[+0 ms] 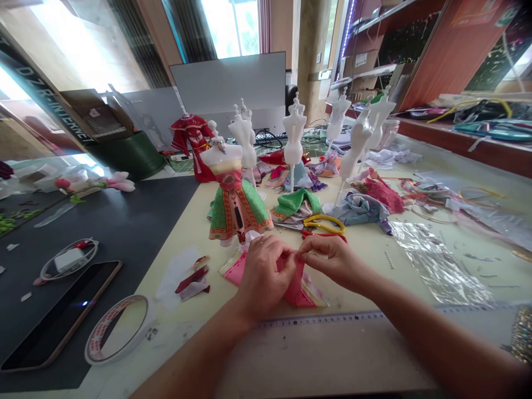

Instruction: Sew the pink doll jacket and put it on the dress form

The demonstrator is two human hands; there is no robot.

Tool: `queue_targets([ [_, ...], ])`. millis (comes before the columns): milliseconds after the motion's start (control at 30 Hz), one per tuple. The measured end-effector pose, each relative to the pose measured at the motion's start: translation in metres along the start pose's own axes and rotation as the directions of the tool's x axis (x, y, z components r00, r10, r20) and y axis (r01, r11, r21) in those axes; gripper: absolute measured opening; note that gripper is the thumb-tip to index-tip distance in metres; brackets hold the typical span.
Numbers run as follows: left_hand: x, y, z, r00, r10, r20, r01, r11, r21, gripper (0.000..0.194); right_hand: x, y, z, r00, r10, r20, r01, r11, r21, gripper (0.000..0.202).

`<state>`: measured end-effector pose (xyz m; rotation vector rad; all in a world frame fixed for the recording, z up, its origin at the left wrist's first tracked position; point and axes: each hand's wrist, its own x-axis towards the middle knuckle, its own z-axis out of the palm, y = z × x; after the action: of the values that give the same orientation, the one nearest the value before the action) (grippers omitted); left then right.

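Observation:
Pink fabric with a beaded, pale trim lies at the front middle of the table, partly hidden under my hands. My left hand is closed on its upper edge, thumb against the bent fingers. Close beside it, my right hand pinches the same edge between thumb and fingertips. The two hands nearly touch; anything tiny between the fingertips is too small to tell. Just behind them stands a small mannequin in a green and pink dress. Scissors with yellow and red handles lie behind my right hand.
Several white mini mannequins stand behind, among fabric pieces. A ruler runs along the front. To the left are a tape roll, a phone and fabric scraps. Clear plastic film lies right.

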<state>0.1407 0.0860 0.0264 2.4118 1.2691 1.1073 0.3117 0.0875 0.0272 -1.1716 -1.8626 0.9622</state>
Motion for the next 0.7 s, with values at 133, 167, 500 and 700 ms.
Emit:
queue_targets([
  [133,0.001,0.0,-0.001,1.0,-0.026,-0.016,0.026,0.999,-0.029,0.01,0.0,0.001,-0.001,1.0,0.012,-0.001,-0.012,1.0,-0.012,0.012],
  [167,0.001,0.0,-0.001,0.999,-0.028,-0.02,0.028,0.999,-0.033,0.01,0.0,0.001,-0.001,1.0,0.012,-0.002,-0.012,1.0,-0.014,0.012],
  [500,0.003,0.006,-0.011,0.99,-0.067,-0.126,0.038,0.976,-0.216,0.01,0.002,-0.003,-0.002,0.996,0.085,-0.018,-0.085,0.996,-0.028,0.013],
  [700,-0.007,0.023,-0.02,0.913,0.242,0.329,0.008,0.794,-0.608,0.01,0.002,0.0,-0.002,0.996,0.08,-0.035,-0.08,0.997,-0.001,0.012],
])
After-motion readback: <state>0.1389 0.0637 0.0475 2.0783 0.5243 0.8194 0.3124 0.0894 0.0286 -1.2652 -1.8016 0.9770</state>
